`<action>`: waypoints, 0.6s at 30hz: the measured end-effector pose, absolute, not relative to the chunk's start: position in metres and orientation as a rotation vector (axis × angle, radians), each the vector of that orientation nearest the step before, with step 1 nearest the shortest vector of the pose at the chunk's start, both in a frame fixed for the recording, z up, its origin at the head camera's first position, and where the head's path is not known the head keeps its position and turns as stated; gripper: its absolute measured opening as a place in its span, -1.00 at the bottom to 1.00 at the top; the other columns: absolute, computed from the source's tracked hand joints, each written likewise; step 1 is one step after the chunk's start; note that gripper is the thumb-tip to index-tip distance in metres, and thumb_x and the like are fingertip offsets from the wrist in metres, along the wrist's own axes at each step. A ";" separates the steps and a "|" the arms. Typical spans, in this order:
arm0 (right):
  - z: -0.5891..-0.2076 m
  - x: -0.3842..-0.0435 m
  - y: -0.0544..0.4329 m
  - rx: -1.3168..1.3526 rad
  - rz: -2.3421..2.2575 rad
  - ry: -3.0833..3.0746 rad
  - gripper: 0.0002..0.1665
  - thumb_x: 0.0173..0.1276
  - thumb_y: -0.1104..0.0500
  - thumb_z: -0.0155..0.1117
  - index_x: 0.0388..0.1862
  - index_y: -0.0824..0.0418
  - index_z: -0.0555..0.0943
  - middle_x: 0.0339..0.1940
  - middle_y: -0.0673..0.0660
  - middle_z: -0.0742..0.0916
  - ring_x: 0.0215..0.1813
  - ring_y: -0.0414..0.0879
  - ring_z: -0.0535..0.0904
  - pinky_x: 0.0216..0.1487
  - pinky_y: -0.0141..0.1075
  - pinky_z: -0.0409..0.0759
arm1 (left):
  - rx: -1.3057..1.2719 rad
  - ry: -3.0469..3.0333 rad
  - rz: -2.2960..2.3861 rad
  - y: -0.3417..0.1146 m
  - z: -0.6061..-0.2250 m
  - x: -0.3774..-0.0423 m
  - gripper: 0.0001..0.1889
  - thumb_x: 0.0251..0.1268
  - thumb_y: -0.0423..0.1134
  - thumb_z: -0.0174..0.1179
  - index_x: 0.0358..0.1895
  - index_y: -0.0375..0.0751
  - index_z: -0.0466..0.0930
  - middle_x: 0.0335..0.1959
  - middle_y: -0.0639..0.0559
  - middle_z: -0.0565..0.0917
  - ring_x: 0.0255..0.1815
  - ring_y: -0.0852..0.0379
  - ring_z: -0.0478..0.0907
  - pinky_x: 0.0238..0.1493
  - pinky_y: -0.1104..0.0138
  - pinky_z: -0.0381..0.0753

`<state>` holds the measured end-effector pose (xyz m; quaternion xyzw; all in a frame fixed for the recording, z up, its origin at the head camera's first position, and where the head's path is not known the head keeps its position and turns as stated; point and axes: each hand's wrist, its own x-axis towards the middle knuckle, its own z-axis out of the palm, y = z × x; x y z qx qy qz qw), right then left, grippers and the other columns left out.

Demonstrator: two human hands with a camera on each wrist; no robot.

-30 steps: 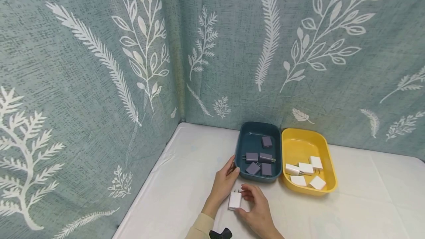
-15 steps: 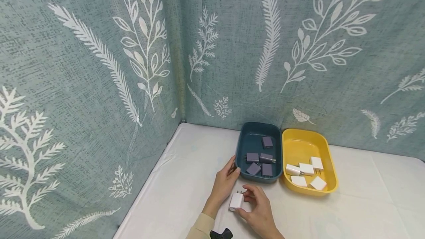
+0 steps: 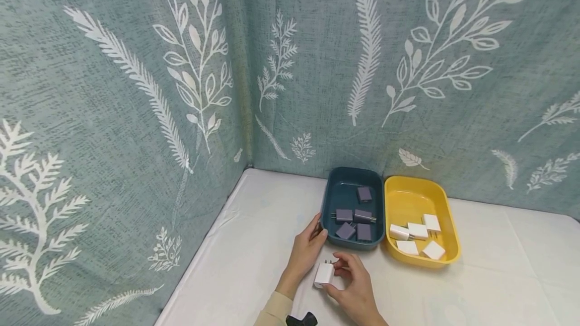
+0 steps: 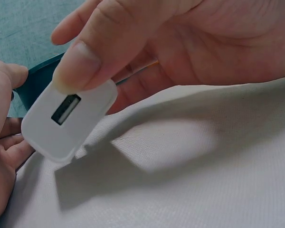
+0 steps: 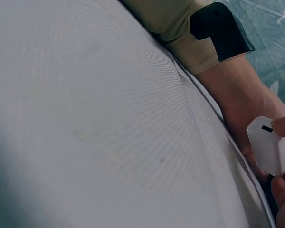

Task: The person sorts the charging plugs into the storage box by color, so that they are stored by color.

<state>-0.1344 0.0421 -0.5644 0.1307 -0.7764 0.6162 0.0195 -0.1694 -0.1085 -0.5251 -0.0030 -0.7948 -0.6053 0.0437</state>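
My right hand (image 3: 352, 286) pinches a white USB wall charger (image 3: 323, 274) between thumb and fingers, its prongs pointing away from me. In the left wrist view the charger (image 4: 52, 126) shows its USB port, and its shadow falls on the white cloth below. My left hand (image 3: 304, 250) holds the near left corner of a dark blue bin (image 3: 333, 180), thumb at the front and fingers along the side. Several dark purple chargers (image 3: 364, 231) lie inside that bin. Beside it on the right, a yellow bin (image 3: 410, 185) contains several white chargers (image 3: 433, 250).
A white cloth (image 3: 498, 265) covers the table. Teal curtains (image 3: 308, 64) with white leaf prints rise behind the bins and along the left side. A black strap mount (image 3: 301, 319) sits by the left sleeve (image 3: 274, 310).
The right hand and the white charger have shifted slightly to the right, and the charger has tilted a little. The left hand stays at the blue bin.
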 end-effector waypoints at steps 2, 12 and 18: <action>-0.563 -0.134 0.042 0.403 1.912 -2.407 -0.18 -0.31 0.50 0.61 0.06 0.27 0.55 -0.14 0.07 0.60 -0.13 -0.31 0.57 0.00 -0.39 0.72 | -0.011 -2.428 -1.854 -0.109 -0.525 -0.169 -0.44 0.50 -0.19 0.02 0.48 -0.23 0.20 0.38 -0.28 0.42 0.38 -0.13 0.42 0.35 0.19 0.48; -0.558 -0.133 0.047 0.345 2.012 -2.349 -0.21 -0.31 0.53 0.60 0.03 0.31 0.57 -0.10 0.10 0.68 -0.09 -0.24 0.62 0.08 -0.37 0.69 | 0.007 -2.429 -1.838 -0.109 -0.535 -0.174 -0.45 0.50 -0.19 0.02 0.48 -0.21 0.21 0.37 -0.26 0.43 0.37 -0.11 0.44 0.34 0.20 0.49; -0.559 -0.136 0.051 0.303 2.034 -2.342 -0.22 -0.31 0.55 0.59 0.02 0.33 0.57 -0.10 0.10 0.72 -0.09 -0.26 0.64 0.08 -0.43 0.68 | 0.016 -2.408 -1.827 -0.112 -0.566 -0.187 -0.45 0.49 -0.08 0.04 0.49 0.00 0.22 0.38 -0.16 0.45 0.38 -0.05 0.44 0.34 0.23 0.50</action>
